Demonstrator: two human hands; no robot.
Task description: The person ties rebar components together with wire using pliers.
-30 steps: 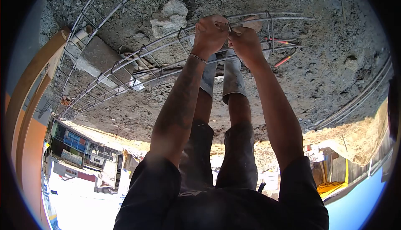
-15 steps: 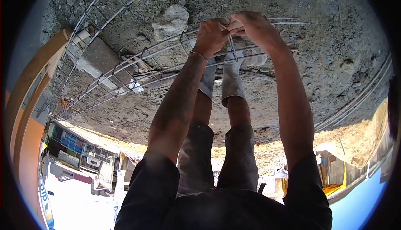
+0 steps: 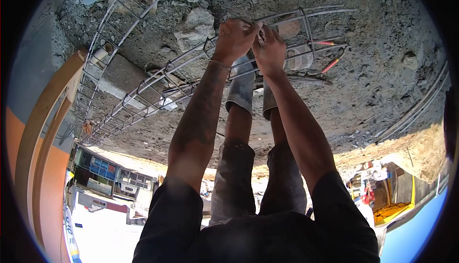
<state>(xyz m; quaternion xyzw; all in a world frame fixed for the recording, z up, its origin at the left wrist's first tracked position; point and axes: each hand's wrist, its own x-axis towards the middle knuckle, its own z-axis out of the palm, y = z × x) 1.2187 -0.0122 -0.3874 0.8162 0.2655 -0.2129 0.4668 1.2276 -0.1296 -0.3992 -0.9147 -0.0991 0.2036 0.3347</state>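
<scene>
A long rebar cage (image 3: 165, 69) of steel bars and square stirrups runs across the ground in front of me. My left hand (image 3: 235, 37), a chain bracelet at its wrist, is closed at the cage's upper bar. Beside it my right hand (image 3: 270, 51) is closed in a pinch, its fingertips meeting those of the left. What the fingers hold is too small and hidden to make out. Right of my hands a stirrup (image 3: 308, 29) stands across the bars. Pincers with red and yellow handles (image 3: 330, 66) lie by the bar ends.
A clear plastic container (image 3: 301, 58) sits under the cage near my boots (image 3: 240, 91). Left are a pale rock (image 3: 195, 29), a concrete block (image 3: 122, 77) and a wooden frame (image 3: 45, 119). Another cage (image 3: 106, 24) curves at upper left. Long rods (image 3: 416, 105) lie at right.
My right hand has moved left and down, closer against the left hand. The right forearm has swung inward, and the pincers and the stirrup at right now show.
</scene>
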